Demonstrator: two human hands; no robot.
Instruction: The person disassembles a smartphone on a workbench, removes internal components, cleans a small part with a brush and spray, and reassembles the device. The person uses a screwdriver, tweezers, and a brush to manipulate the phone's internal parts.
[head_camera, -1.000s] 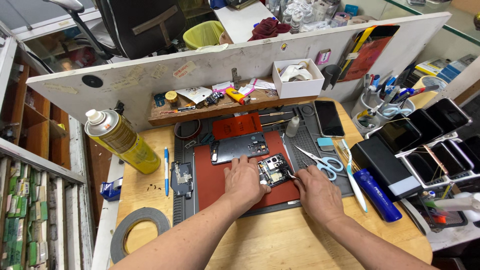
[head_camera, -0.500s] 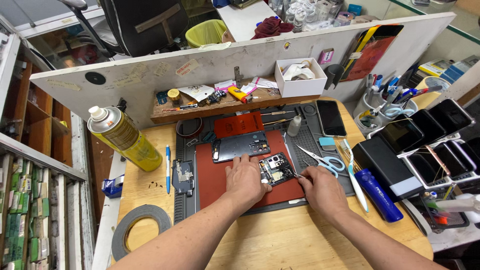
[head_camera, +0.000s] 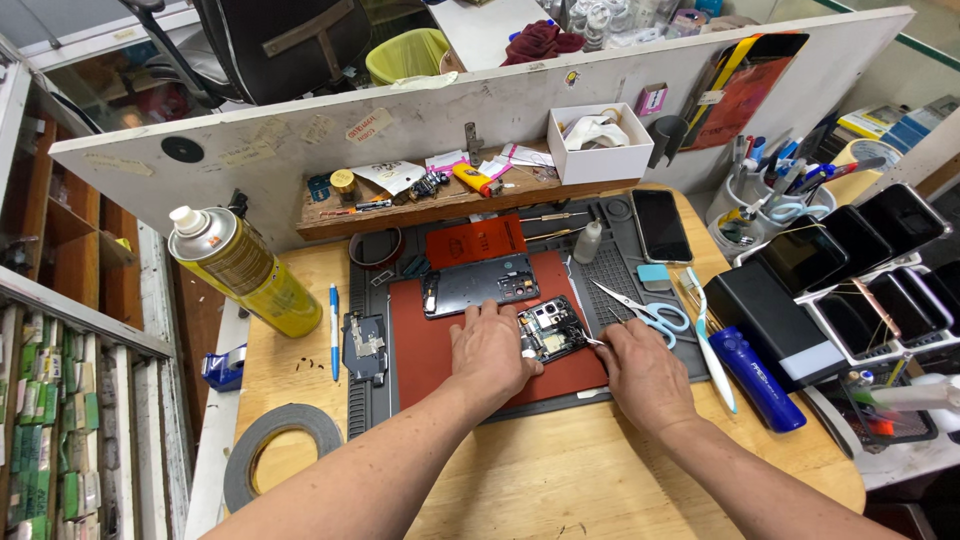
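An opened phone body with bare circuitry lies on a red work mat. My left hand rests on the phone's left part and holds it down. My right hand sits at the phone's right edge and grips a thin metal tool whose tip touches the circuitry. A dark phone back panel lies just beyond on the mat. A small dark board lies on the grey mat to the left.
A yellow spray can, blue pen and tape roll are at left. Scissors, a toothbrush, a blue cylinder and a black phone are at right. Several phones stand in a rack.
Both hands have stayed on the opened phone; the view has shifted slightly. Nothing was picked up or let go.
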